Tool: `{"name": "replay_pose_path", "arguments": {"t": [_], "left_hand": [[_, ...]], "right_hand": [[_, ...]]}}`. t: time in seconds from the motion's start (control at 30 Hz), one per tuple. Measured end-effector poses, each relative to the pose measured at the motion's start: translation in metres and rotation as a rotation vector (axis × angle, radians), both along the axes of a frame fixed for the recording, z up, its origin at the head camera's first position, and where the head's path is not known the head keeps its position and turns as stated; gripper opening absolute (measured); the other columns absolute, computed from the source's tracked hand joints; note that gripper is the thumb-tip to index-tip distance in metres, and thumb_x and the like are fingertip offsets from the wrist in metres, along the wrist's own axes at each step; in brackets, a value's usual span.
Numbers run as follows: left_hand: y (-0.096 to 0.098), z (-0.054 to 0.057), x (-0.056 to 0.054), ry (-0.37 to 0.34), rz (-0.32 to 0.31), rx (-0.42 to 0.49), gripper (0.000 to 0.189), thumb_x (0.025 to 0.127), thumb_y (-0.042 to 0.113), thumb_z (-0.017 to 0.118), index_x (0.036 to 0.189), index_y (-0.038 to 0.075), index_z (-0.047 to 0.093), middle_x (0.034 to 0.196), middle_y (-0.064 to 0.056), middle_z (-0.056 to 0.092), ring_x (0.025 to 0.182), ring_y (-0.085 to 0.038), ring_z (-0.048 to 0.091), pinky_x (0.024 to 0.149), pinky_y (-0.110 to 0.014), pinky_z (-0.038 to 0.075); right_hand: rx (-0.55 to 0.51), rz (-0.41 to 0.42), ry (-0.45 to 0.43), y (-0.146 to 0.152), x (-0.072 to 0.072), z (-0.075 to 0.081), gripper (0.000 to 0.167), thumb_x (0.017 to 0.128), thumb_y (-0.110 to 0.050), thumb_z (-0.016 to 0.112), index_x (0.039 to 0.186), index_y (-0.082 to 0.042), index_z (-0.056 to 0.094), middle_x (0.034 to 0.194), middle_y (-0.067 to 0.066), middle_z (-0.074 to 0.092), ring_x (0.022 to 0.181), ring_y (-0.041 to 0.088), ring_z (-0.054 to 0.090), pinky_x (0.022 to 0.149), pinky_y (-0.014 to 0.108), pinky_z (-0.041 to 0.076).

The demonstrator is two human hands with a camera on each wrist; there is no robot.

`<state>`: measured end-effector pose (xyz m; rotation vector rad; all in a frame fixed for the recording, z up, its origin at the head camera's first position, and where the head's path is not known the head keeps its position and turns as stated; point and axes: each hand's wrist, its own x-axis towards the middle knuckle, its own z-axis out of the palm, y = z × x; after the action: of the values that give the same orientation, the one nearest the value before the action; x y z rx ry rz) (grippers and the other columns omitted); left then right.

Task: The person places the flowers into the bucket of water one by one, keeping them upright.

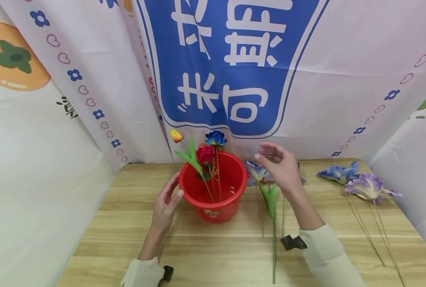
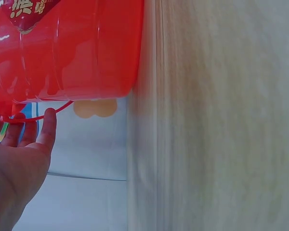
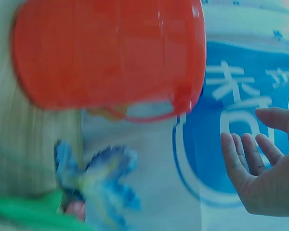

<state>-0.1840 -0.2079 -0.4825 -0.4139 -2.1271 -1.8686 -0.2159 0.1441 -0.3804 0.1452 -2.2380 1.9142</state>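
Observation:
A red plastic bucket (image 1: 213, 207) stands on the wooden table, with a blue rose (image 1: 216, 138), a red rose (image 1: 205, 154) and a yellow-orange tulip (image 1: 176, 136) leaning inside it. My left hand (image 1: 165, 204) touches the left side of its rim, the fingers loosely extended by the thin red handle (image 2: 42, 117) in the left wrist view. To the right of the bucket my right hand (image 1: 281, 165) hovers with bent, spread fingers and nothing between them. Below it lie a blue flower (image 1: 255, 172) and a green-leaved stem (image 1: 273, 239), whose bloom is mostly hidden by that hand.
Farther right on the table (image 1: 134, 239) lie another blue flower (image 1: 340, 173) and a pale purple flower (image 1: 369, 187), their thin stems pointing toward the front. A white printed curtain (image 1: 328, 99) with a blue panel hangs right behind the table's back edge.

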Motion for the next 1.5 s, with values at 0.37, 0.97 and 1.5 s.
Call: {"name": "replay_pose_path", "arguments": {"t": [0.37, 0.97, 1.5], "left_hand": [[0.001, 0.0, -0.002, -0.008, 0.005, -0.003, 0.056, 0.106, 0.008, 0.059, 0.161, 0.007, 0.048, 0.163, -0.013, 0.053, 0.144, -0.006, 0.053, 0.113, -0.016, 0.049], [0.0, -0.001, -0.001, -0.032, 0.012, -0.014, 0.057, 0.107, 0.011, 0.06, 0.162, 0.01, 0.047, 0.164, -0.01, 0.053, 0.144, -0.006, 0.052, 0.112, -0.015, 0.05], [-0.002, -0.003, -0.003, 0.041, -0.03, 0.005, 0.055, 0.106, 0.002, 0.057, 0.16, 0.003, 0.048, 0.161, -0.024, 0.051, 0.144, -0.006, 0.053, 0.113, -0.017, 0.05]], "right_hand": [[-0.154, -0.105, -0.079, 0.052, 0.012, -0.028, 0.041, 0.1, -0.011, 0.076, 0.138, -0.004, 0.064, 0.115, -0.005, 0.071, 0.102, 0.004, 0.073, 0.089, 0.023, 0.065], [-0.158, -0.122, -0.274, 0.091, 0.015, -0.071, 0.061, 0.103, -0.014, 0.071, 0.156, 0.005, 0.046, 0.119, -0.007, 0.064, 0.101, 0.0, 0.071, 0.095, 0.023, 0.063], [-0.155, -0.037, -0.491, 0.102, 0.002, -0.108, 0.066, 0.104, -0.013, 0.07, 0.16, 0.006, 0.041, 0.113, -0.008, 0.069, 0.1, 0.004, 0.074, 0.101, 0.029, 0.062]]}}
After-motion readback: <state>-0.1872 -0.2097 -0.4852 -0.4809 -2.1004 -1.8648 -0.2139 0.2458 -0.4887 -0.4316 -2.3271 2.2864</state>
